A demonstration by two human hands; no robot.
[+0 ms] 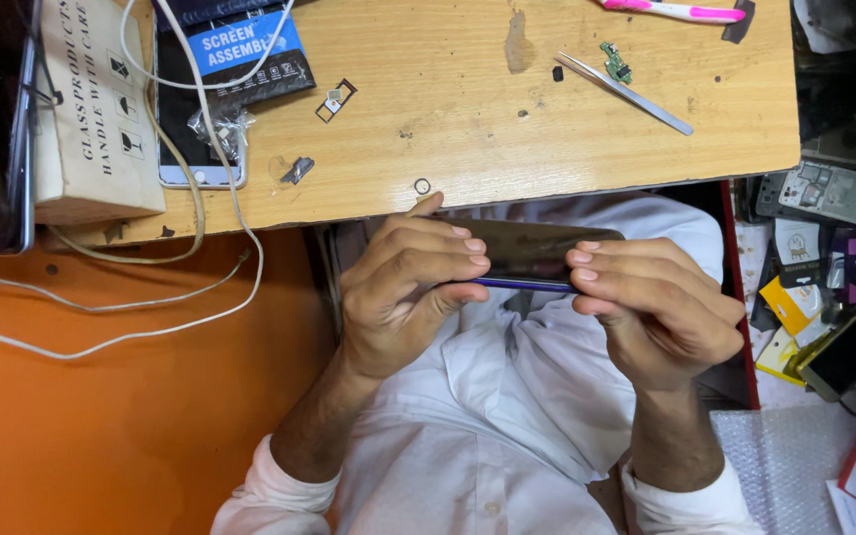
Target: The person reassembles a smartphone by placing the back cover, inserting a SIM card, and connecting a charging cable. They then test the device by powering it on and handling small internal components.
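Note:
Both my hands hold a dark smartphone (529,253) edge-on above my lap, just below the wooden table edge. My left hand (403,292) grips its left end, fingers curled over the screen side and thumb under the purple-blue rim. My right hand (651,307) grips the right end the same way, fingertips pressing the top face. The phone's middle shows between the two hands. My white shirt (487,416) lies behind them.
On the wooden table (468,119) lie metal tweezers (631,94), a small green circuit board (615,61), a SIM tray (335,99), a small ring (422,185), a white phone (200,159) under a blue-and-black package, a cardboard box (91,109) and white cables. Phone parts clutter the right.

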